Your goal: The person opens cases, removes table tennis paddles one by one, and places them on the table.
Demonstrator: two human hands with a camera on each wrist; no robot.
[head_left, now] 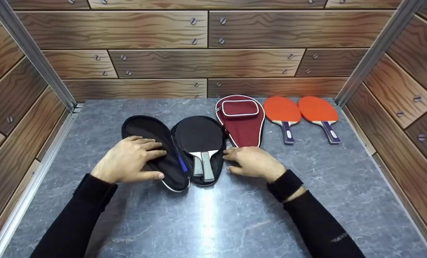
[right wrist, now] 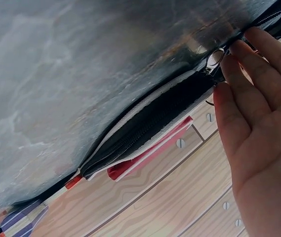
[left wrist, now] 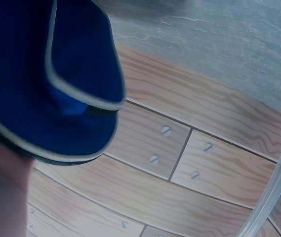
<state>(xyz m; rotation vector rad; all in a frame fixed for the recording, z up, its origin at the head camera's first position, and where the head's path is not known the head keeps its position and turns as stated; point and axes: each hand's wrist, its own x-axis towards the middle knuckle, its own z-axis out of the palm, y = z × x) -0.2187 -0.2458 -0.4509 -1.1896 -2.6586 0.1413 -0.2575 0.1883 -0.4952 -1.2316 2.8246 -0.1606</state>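
Observation:
A racket case (head_left: 152, 129) lies spread out with its black lining up, and its blue outside (left wrist: 86, 54) with a white-edged pocket shows in the left wrist view. Two table tennis bats (head_left: 199, 134) with black rubber and grey handles lie overlapped in its right half. My left hand (head_left: 129, 161) rests on the lining of the left flap, fingers extended and thumb by its lower edge. At the right rim of the case is my right hand (head_left: 254, 161), fingers fairly straight; in the right wrist view its fingertips are near a metal zip pull (right wrist: 215, 60).
A dark red racket case (head_left: 244, 127) with white piping and a small pocket lies just beyond my right hand. Farther right are two orange bats (head_left: 282, 109) with purple handles. Wood-patterned walls (head_left: 206, 64) enclose the grey marbled tabletop (head_left: 235, 222) at the back and sides.

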